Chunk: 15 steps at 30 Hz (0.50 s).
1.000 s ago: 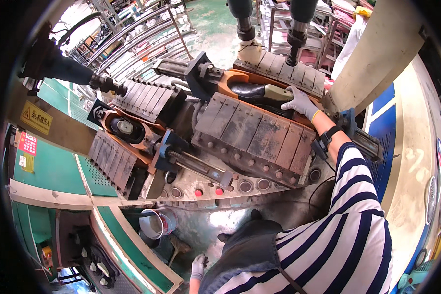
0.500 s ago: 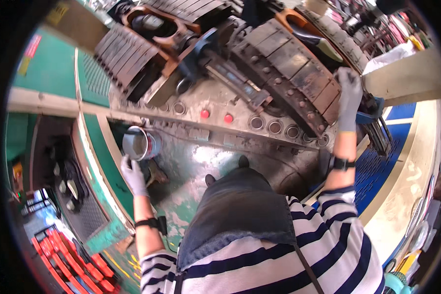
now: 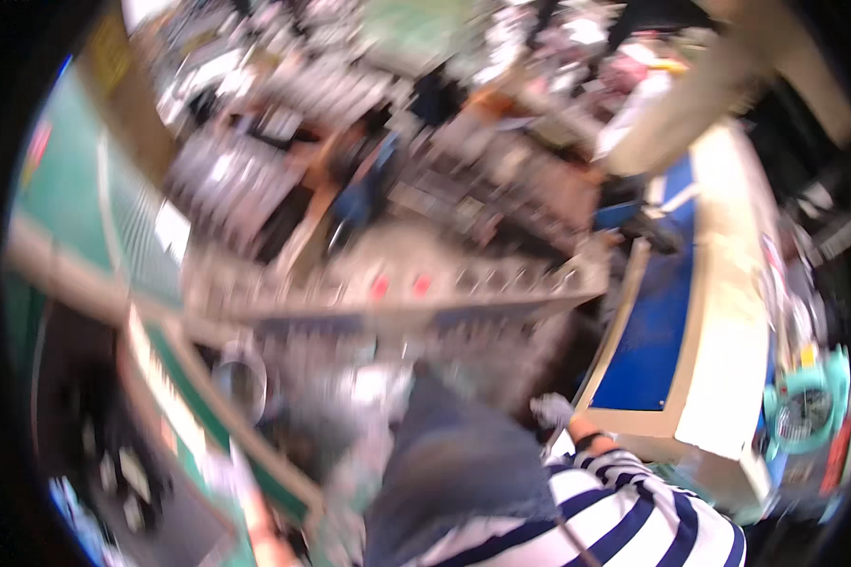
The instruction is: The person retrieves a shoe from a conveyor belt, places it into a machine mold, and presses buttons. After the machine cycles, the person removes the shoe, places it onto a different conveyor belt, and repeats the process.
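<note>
My left hand (image 3: 229, 472), in a pale glove, is low at the left, smeared by motion; its fingers cannot be made out. A little beyond it, a round metal bucket (image 3: 246, 378) hangs or stands below the machine's front edge. Close to my body at the right, my gloved right hand (image 3: 550, 411) is beside the end of a cream and blue cabinet (image 3: 624, 373). Its fingers are blurred, and nothing held shows. Ahead is a machine with a control panel (image 3: 402, 255) bearing two red buttons. Brown-grey segmented blocks (image 3: 511, 175) sit on top of it.
A green panel with a beige rail (image 3: 76, 269) runs along the left. At the right, a turquoise fan-like device (image 3: 808, 411) stands by the cabinet. A beige beam (image 3: 700, 90) crosses the upper right. Blurred clutter fills the far background.
My right hand has left the segmented block and come down close to my body. My left hand has dropped away from the bucket's rim. The view has shifted and blurred.
</note>
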### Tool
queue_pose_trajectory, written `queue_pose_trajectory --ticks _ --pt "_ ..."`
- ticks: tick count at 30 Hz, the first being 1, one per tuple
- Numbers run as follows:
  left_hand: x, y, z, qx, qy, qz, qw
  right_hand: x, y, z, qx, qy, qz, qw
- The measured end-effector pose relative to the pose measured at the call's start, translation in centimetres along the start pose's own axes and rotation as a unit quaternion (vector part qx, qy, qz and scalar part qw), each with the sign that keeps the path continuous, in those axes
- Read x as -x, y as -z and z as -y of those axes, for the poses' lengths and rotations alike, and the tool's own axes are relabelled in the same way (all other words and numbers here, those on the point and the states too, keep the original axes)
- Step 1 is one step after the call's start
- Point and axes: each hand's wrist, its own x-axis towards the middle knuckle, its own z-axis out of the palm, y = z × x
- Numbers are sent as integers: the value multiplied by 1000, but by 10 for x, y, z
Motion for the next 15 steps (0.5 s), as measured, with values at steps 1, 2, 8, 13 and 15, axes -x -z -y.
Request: queue_pose_trajectory --ticks 1,2,8,13,15 --pt "15 2 38 -63 -28 -117 991 -6 -1 21 -20 -51 62 997" --pt "30 1 94 -131 -47 -144 980 0 8 41 -92 -128 137 978" --pt "22 205 -164 98 61 107 987 62 -32 57 -328 -311 117 884" --pt "11 182 -146 111 -2 61 992 11 -6 72 -382 -303 78 869" --pt "7 177 -145 72 -44 37 996 -11 2 73 -323 -219 64 919"
